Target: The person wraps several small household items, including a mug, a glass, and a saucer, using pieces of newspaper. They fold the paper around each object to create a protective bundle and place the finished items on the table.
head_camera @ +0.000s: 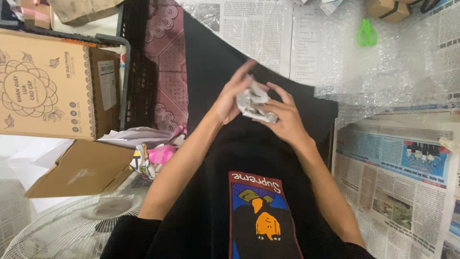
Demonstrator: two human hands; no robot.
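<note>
Both hands met over lap, above black shirt [215, 96]. Left hand [233, 96] cupped crumpled newspaper wad [254, 103] from left side, fingers up, partly wrapped round it. Right hand [282, 117] pinched wad from right w/ thumb + fingers. Wad sat between both palms, mid-frame. Green scissors [367, 32] lay on bubble wrap [383, 72], well apart, top right. Cardboard box [52, 86] at left; white fan [72, 225] at bottom left.

Two hands [235, 96] [282, 117], one paper wad [254, 103], one green scissors [367, 32], one fan [72, 230].
</note>
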